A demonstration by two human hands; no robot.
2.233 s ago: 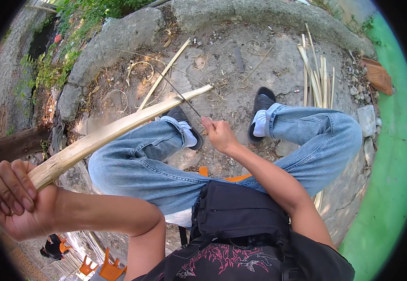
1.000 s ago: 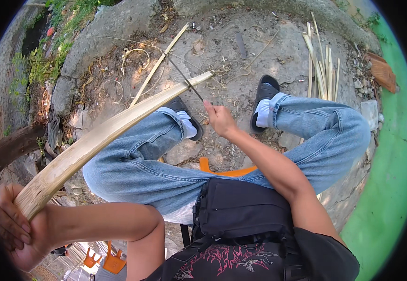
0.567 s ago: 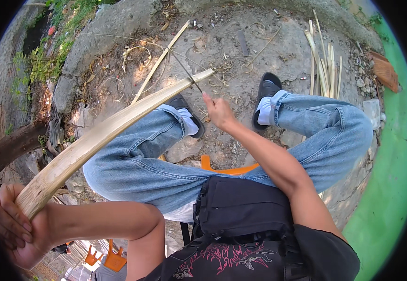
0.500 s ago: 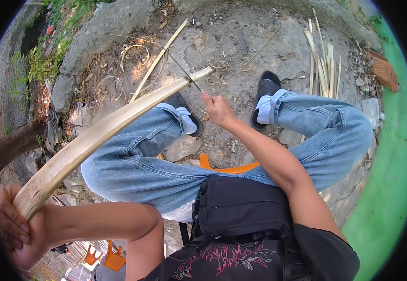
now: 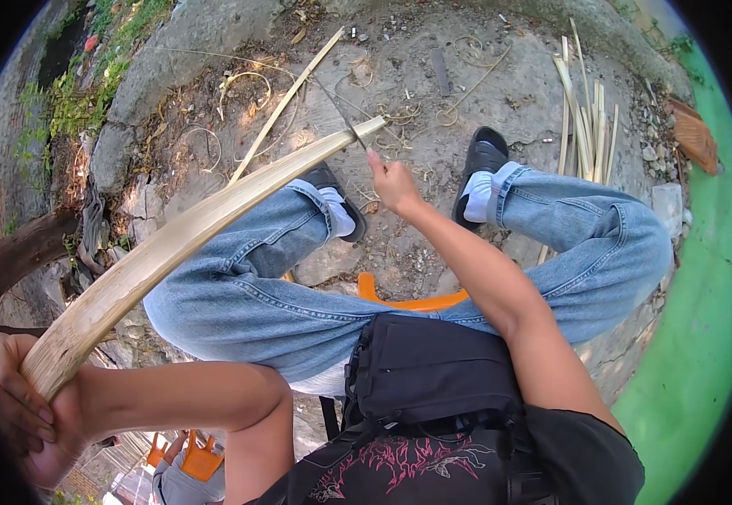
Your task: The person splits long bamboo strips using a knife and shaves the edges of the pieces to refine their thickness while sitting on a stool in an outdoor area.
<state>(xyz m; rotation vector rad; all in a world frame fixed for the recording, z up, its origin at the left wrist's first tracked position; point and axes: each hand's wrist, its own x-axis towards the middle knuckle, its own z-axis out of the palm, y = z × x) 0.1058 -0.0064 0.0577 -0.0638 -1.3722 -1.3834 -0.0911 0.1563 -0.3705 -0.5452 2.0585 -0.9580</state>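
Observation:
A long, pale strip of split bamboo slants across my left leg, its narrow end beyond my left foot. My left hand is wrapped round its thick near end at the lower left. Out in front, my right hand is closed on a knife with a long, thin, dark blade. That blade lies across the bamboo close to its far tip, touching it as far as I can see. My fingers hide the knife's handle.
A thin pale strip lies on the ground beyond my left foot, among curled shavings. Several more strips are bundled past my right foot. An orange seat shows beneath me. Behind, at lower left, a person sits.
My right hand and the knife have moved slightly forward, so the blade crosses the bamboo nearer its tip. My left hand keeps its hold in nearly the same place.

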